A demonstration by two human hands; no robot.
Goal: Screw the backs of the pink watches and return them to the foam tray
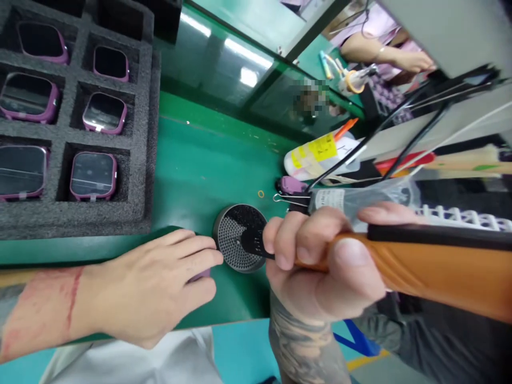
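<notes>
One orange-bodied screwdriver, gripped in the right hand, black nose over a round dimpled dish. One purple case, mostly hidden, under the closed left hand, just left of the dish.

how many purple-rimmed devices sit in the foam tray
6: three left-column devices, one above another, and three right-column devices beside them. The foam tray runs out of frame, so more may be hidden.
</notes>
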